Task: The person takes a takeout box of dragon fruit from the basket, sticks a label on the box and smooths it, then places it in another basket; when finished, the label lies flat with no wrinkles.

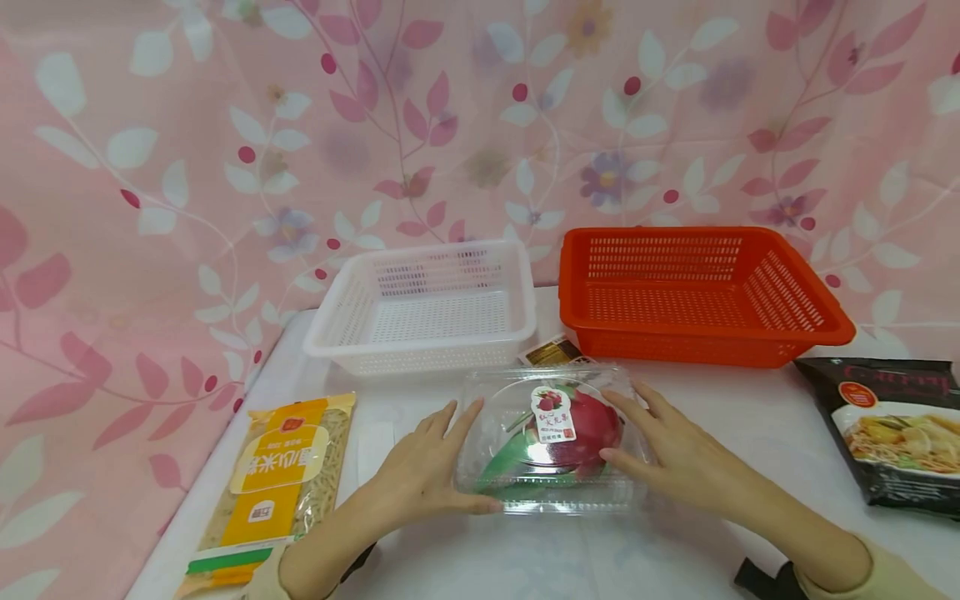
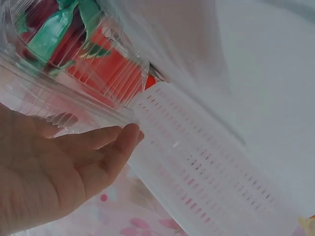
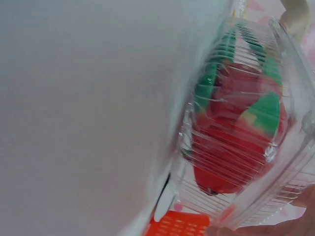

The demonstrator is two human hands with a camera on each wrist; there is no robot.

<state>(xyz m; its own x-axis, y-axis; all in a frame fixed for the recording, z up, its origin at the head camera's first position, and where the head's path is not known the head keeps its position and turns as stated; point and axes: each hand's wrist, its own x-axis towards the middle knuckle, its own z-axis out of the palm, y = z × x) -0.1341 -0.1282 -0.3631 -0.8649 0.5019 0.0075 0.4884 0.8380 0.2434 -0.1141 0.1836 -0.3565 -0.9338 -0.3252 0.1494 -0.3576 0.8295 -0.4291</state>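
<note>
A clear plastic clamshell box [image 1: 487,387] lies on the table between my hands. Inside it is a red dragon fruit [image 1: 596,425] with green leaf-like tips, and a white label [image 1: 552,414] sits on the lid. At the box's left side is my left hand [image 1: 423,471], thumb along the front edge and fingers spread toward the back. My right hand [image 1: 682,458] reaches over the right side, its fingers extended across the lid. In the left wrist view, the left fingers [image 2: 106,147] lie right at the box rim. Only fingertips of the right hand show in the right wrist view.
Behind the box stand a white basket [image 1: 431,358] and a red-orange basket [image 1: 682,346]. A small dark printed packet [image 1: 551,351] lies between them. To the left is a yellow noodle bag [image 1: 277,475]; a black noodle bag [image 1: 862,442] lies at the right. Floral cloth hangs behind.
</note>
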